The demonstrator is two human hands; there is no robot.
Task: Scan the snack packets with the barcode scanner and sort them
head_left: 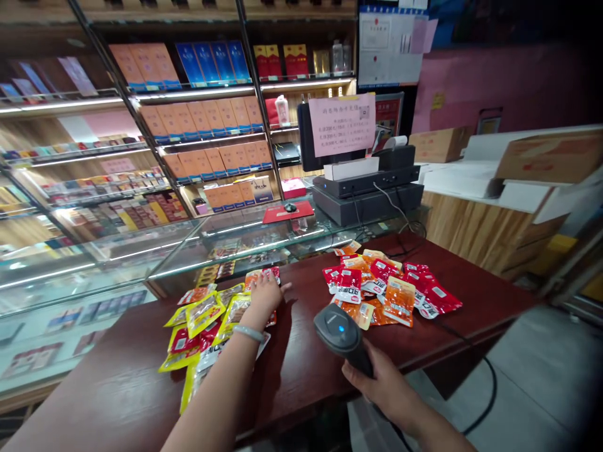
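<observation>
My right hand (pixel 382 375) is wrapped round the handle of a dark grey barcode scanner (pixel 340 329) with a lit blue light, held above the front of the table. My left hand (pixel 266 294), with a pale bangle at its wrist, reaches over the far right edge of the left pile of snack packets. Its thumb points out to the right and its fingers lie over a red and orange packet (pixel 254 276). Yellow-edged clear packets (pixel 206 314) and red ones make up most of that pile. A second pile of red packets (pixel 348 284) and orange packets (pixel 399 301) lies beyond the scanner.
Both piles rest on a dark red-brown table (pixel 301 351). Behind it stand a glass display counter (pixel 174 251), a cash register (pixel 367 194) with a pink notice (pixel 342 125), and shelves of boxed goods. Cardboard boxes (pixel 549 156) are at right; a black cable (pixel 492 383) hangs over the edge.
</observation>
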